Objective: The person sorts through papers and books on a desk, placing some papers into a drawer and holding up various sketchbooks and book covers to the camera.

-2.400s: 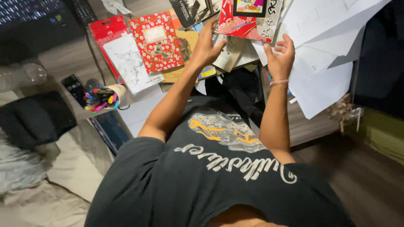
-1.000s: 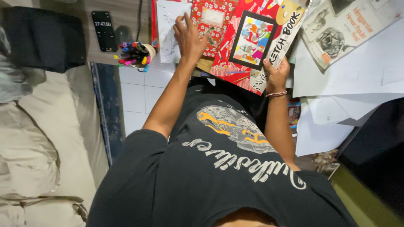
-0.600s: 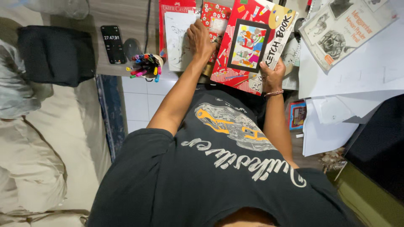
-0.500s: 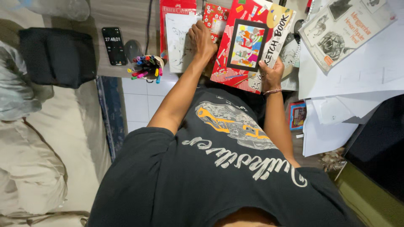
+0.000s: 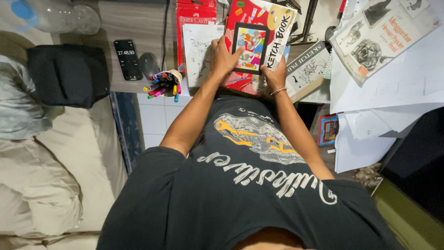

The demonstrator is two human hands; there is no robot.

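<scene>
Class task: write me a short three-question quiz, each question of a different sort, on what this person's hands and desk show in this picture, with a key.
1. True or false: both the left hand and the right hand touch the red sketchbook with a colourful framed picture on its cover.
2. What stands just right of the black phone?
A. a cup of coloured markers
B. a grey mouse
C. a lamp
3. Fill in: the markers' cup lies ____ the left hand's side.

Key: 1 true; 2 B; 3 on.

Sketchbook (image 5: 259, 37) cover glossy card; desk (image 5: 134, 23) matt wood-grain; phone (image 5: 128, 59) glossy glass; bottle (image 5: 55, 16) clear plastic.
</scene>
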